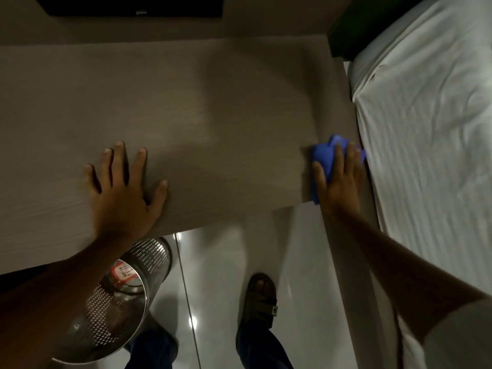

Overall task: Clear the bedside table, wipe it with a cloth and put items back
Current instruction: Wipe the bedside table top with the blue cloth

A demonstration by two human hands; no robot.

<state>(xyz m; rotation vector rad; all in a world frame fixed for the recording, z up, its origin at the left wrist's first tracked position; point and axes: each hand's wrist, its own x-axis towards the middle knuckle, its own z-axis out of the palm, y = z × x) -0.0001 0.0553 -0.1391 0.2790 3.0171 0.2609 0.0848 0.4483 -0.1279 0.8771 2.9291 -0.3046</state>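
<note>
The bedside table (202,113) is a long pale wood-grain top with nothing standing on it. My left hand (122,193) lies flat on its front part, fingers spread, holding nothing. My right hand (339,179) presses a crumpled blue cloth (323,153) onto the table's right front corner, close to the bed. Part of the cloth is hidden under my palm and fingers.
A bed with a white sheet (431,134) runs along the right side, touching the table. A perforated metal bin (117,296) stands on the glossy floor below the table's front edge. My sandalled foot (261,296) is on the floor. A dark screen (133,5) hangs on the wall.
</note>
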